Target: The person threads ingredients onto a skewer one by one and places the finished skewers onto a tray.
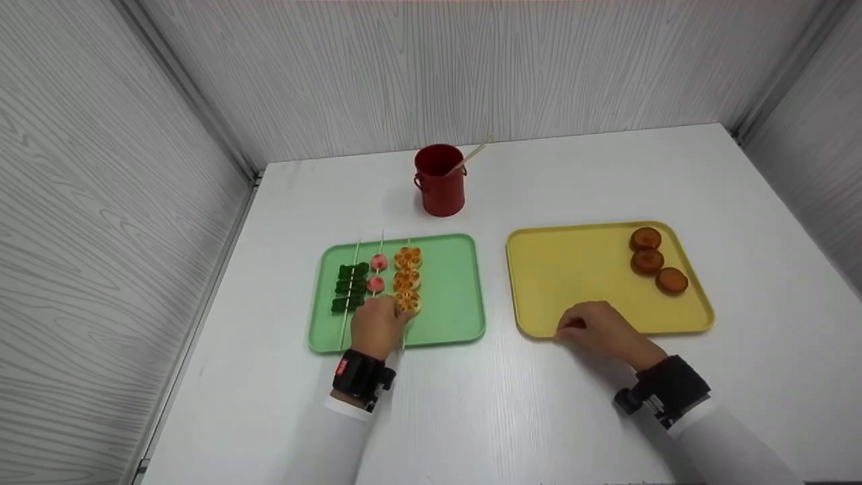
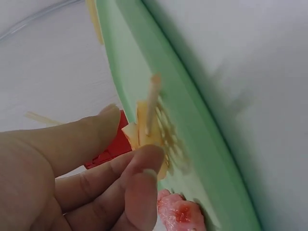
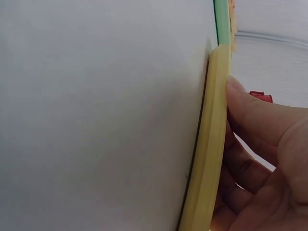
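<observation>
In the head view, my left hand (image 1: 376,327) is over the front of a green tray (image 1: 448,289), at the nearest slice of a lotus root skewer (image 1: 407,279). The left wrist view has the thumb (image 2: 103,127) and fingertips (image 2: 149,159) apart, with the lotus slices (image 2: 142,120) and the stick's end (image 2: 153,91) close by. Left of it lie a skewer of pink pieces (image 1: 378,263) and a skewer of dark green pieces (image 1: 350,287). My right hand (image 1: 603,330), loosely curled, rests at the front left rim of a yellow tray (image 1: 566,269), thumb (image 3: 236,89) right at the edge.
Several round brown pieces, one of them a brown disc (image 1: 646,261), lie at the right of the yellow tray. A red bucket (image 1: 442,192) holding thin sticks (image 1: 475,153) stands behind the trays on the white table (image 1: 471,404). Pale wood-grain walls (image 1: 471,74) enclose the back and sides.
</observation>
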`<state>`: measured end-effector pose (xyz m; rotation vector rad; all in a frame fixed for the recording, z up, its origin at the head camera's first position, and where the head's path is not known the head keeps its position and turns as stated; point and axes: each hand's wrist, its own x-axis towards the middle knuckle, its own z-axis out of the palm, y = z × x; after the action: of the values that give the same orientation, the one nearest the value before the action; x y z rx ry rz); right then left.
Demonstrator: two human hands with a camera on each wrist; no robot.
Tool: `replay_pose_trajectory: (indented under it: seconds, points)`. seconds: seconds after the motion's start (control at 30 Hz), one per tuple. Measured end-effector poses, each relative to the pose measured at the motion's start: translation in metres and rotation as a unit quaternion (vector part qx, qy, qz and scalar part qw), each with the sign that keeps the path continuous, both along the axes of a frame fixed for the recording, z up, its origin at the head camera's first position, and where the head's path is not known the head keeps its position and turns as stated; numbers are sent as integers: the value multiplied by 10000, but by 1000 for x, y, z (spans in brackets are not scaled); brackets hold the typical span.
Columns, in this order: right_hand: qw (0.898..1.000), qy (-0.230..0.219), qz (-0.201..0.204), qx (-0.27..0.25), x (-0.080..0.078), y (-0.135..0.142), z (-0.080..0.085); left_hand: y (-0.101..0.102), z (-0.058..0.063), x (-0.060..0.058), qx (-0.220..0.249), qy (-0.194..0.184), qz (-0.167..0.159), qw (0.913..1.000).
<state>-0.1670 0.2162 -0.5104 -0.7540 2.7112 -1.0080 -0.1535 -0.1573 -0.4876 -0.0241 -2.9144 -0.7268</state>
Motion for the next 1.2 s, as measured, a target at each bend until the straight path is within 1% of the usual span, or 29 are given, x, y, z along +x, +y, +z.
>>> replay_pose_trajectory:
  seconds: [0.17,0.23,0.3,0.4,0.47,0.53,0.63,0.73,0.87,0.93,0.97,1.07,1.2]
  points:
    - [10000,62,29,12,0,1,0,2,10,-12,180,178,-41,9997]
    - [10000,50,18,15,0,1,0,4,14,-17,365,226,-151,9990]
    - [10000,44,5,-9,1,1,0,7,17,-24,697,220,-340,9967]
    - [9999,92,34,-72,1,2,1,10,22,-33,1334,111,-622,9890]
    - [9998,133,67,-106,2,1,2,12,23,-39,1683,6,-686,9833]
    - [9998,147,78,-108,2,1,2,15,24,-45,1891,-32,-658,9798]
    - [9999,120,34,-24,2,0,2,19,22,-54,2024,-16,-629,9773]
    - [9999,100,-6,27,2,1,1,26,23,-63,2042,138,-669,9765]
    - [9999,153,-56,15,3,0,-2,37,29,-77,2216,419,-810,9709]
    - [9998,199,-62,34,3,0,-4,42,33,-86,2386,531,-887,9656]
    - [9997,218,-63,53,2,0,-5,45,35,-90,2425,589,-889,9643]
    - [9996,260,-26,76,2,1,-6,53,40,-103,2446,728,-785,9637]
    - [9997,258,-24,8,2,1,-5,62,46,-116,2410,816,-642,9650]
